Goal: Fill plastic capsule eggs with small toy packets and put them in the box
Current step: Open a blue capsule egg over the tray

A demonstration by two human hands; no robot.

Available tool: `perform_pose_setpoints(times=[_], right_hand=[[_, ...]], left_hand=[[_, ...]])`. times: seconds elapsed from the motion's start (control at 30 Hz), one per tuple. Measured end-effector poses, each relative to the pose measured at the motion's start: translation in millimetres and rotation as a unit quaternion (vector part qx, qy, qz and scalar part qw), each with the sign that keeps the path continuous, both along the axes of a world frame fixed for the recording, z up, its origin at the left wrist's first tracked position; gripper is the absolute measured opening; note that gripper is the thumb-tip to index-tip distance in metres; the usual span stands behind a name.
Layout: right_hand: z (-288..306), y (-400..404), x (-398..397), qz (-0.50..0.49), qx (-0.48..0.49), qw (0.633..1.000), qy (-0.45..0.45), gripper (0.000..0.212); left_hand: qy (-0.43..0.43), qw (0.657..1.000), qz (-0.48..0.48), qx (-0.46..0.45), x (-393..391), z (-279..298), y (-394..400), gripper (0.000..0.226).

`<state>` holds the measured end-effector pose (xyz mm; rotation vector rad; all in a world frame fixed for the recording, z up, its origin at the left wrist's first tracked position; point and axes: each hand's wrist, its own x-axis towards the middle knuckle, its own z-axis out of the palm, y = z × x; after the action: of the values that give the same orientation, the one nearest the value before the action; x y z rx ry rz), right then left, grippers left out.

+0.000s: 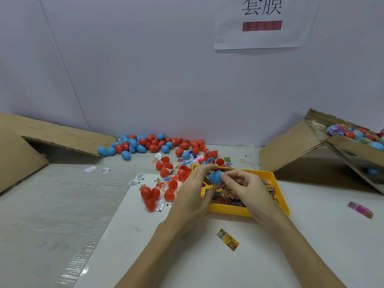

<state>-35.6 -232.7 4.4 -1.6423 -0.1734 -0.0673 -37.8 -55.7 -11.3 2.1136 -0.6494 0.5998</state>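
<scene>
Cardboard box (324, 146), far right of the hands, tilted, holding filled eggs. Yellow tray (278, 190) of toy packets directly beneath both hands. Left hand (193, 192) and right hand (247, 188) together grip a blue capsule egg (215, 177) between their fingertips.

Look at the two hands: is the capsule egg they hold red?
No, the egg pinched between the left hand and right hand above the yellow tray is blue.
</scene>
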Motion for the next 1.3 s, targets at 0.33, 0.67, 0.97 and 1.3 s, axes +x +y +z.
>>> perform_pose_setpoints(times=[0.33, 0.67, 0.97, 1.3], right_hand=[[-2, -2, 2, 0.015, -0.001, 1.0, -0.016, 0.017], [0, 0, -1, 0.02, -0.028, 0.999, -0.039, 0.02], [-3, 1, 0, -0.008, -0.016, 0.998, -0.052, 0.021], [-8, 16, 5, -0.074, -0.358, 0.928, -0.071, 0.002]], left_hand=[[0.012, 1.0, -0.001, -0.007, -2, 3, 3, 0.043], [0.029, 0.999, 0.04, -0.001, 3, -1, 10, 0.027], [0.0, 0.999, 0.036, 0.011, 2, 3, 9, 0.035], [0.028, 0.994, 0.106, -0.024, 3, 6, 14, 0.031]])
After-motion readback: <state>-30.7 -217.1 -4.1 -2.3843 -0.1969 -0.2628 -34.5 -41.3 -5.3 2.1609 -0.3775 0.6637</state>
